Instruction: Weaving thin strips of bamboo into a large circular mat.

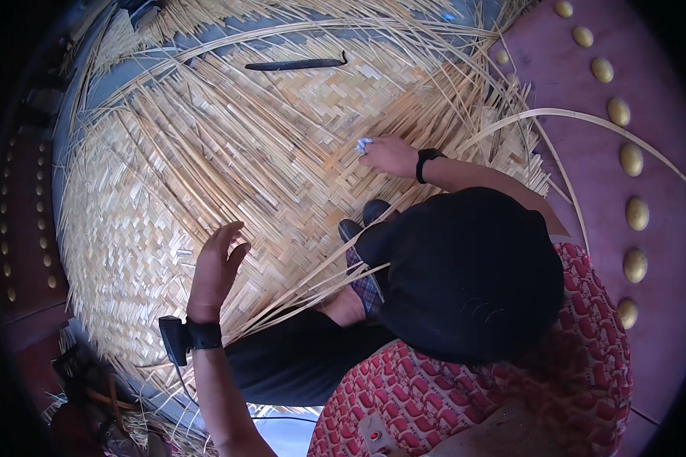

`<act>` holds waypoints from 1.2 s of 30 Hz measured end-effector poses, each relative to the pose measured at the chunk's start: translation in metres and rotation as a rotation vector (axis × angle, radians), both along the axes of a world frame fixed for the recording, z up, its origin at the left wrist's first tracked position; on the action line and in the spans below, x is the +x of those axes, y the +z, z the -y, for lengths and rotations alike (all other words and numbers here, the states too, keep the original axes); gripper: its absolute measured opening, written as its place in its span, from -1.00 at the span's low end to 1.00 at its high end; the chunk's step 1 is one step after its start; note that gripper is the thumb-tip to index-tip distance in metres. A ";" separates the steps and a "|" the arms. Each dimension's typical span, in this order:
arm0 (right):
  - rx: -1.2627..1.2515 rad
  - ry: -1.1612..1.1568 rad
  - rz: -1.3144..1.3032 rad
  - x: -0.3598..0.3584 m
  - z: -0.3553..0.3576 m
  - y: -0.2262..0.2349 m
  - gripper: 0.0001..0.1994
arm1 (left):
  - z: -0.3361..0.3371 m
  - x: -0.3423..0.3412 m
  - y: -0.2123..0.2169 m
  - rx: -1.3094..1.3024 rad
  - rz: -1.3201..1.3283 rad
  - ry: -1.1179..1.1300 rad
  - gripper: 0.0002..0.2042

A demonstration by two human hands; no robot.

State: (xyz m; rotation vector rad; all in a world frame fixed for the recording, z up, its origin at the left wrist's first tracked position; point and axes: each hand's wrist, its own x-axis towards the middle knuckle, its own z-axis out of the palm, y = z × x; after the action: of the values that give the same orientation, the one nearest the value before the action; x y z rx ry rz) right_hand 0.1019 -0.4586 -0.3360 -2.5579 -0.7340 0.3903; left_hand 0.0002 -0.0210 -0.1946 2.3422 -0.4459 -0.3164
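Beneath both hands spreads a large woven mat (129, 206) of pale split strips, with long loose strips (229, 145) fanning across its surface. Over the mat's left part, my left hand (217, 263) has its thumb and fingers apart, the fingertips by the loose strips. My right hand (390, 156) rests farther right with curled fingers against the weave. A small bluish-white wad or wrap (363, 145) shows at its fingertips; I cannot tell whether it is held or wound round a finger. What lies under those fingers is hidden.
A dark, narrow tool with a hooked end (296, 65) lies on the far part of the mat. My black-clad knee (472, 274) and shoe (351, 230) stand close. Long strips arch over the purple-red studded panel (572, 175) at right. Another studded panel (30, 221) is at left.
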 end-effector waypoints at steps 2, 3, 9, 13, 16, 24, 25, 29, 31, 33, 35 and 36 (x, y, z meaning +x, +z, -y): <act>-0.018 0.172 0.166 0.004 -0.019 0.008 -0.92 | 0.039 0.006 -0.016 -0.252 -0.125 0.018 -0.70; -0.054 0.324 0.366 0.005 -0.023 0.025 -0.89 | 0.063 0.008 -0.016 -0.306 -0.235 0.009 -0.71; 0.231 0.169 0.126 -0.006 -0.081 0.110 -0.85 | 0.172 -0.004 -0.055 -1.175 -0.784 0.338 -0.39; 0.050 0.311 -0.033 -0.002 -0.081 0.100 -0.80 | 0.137 0.032 -0.064 -1.413 -0.602 0.889 -0.44; -0.101 0.331 0.138 0.022 -0.005 0.081 -0.73 | -0.015 0.027 -0.060 -1.458 -0.335 1.175 -0.51; 0.100 0.264 -0.272 0.054 -0.009 0.061 -0.79 | -0.291 -0.168 0.018 0.471 -0.056 2.041 -0.37; 0.177 0.098 -0.210 0.071 -0.029 0.053 -0.80 | -0.287 -0.159 0.020 1.218 0.153 1.940 -0.32; 0.142 -0.087 -0.137 0.125 -0.078 0.024 -0.81 | -0.132 0.006 -0.024 -0.142 0.075 1.443 -0.43; 0.182 -0.109 -0.193 0.140 -0.090 0.021 -0.82 | -0.050 0.077 -0.032 -0.417 -0.055 1.278 -0.64; 0.197 -0.149 -0.156 0.159 -0.083 0.023 -0.82 | -0.009 0.120 -0.051 -0.447 -0.080 1.049 -0.73; 0.233 -0.249 -0.191 0.175 -0.066 0.031 -0.81 | 0.003 0.148 -0.073 -0.483 0.007 0.903 -0.78; 0.252 -0.275 -0.195 0.178 -0.043 0.035 -0.80 | 0.011 0.162 -0.083 -0.524 -0.027 0.929 -0.79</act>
State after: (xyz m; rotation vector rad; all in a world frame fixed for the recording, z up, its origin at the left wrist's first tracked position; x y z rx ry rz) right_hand 0.2798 -0.4153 -0.3013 -2.3001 -0.3308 0.4193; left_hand 0.1617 -0.0317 -0.2779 1.7837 0.5278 0.1982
